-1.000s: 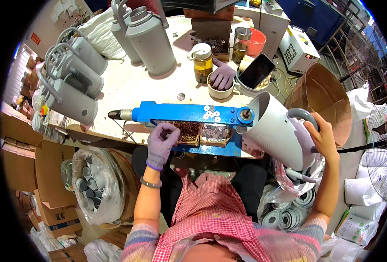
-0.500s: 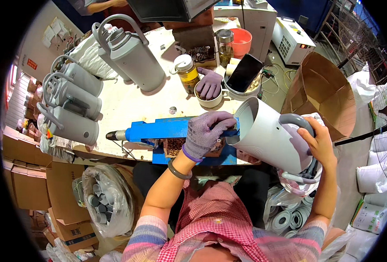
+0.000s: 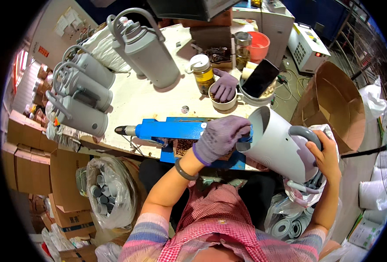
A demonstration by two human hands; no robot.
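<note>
A light grey jug body (image 3: 274,144) lies tilted at the right of the blue bench tool, its open mouth toward the tool's right end. My bare right hand (image 3: 326,155) is closed round its dark grey side handle (image 3: 305,132). My left hand (image 3: 222,139), in a purple-grey glove, is closed in a pinch at the tool's right end, beside the jug's mouth. Whatever the gloved fingertips hold is hidden. The blue tool (image 3: 171,129) lies along the table's front edge, with a box of small brass-coloured parts (image 3: 184,146) partly behind my left wrist.
Several finished-looking grey jugs (image 3: 152,56) stand or lie at the left of the table (image 3: 150,102). Farther back are a yellow-banded jar (image 3: 202,74), a cup with a glove (image 3: 223,104) and a phone (image 3: 261,78). A cardboard box (image 3: 333,107) stands right; a bag of grey parts (image 3: 108,192) is below left.
The whole view has shifted a little to the right. My left fingers look more curled together at the jug's mouth. My right hand keeps its hold on the handle.
</note>
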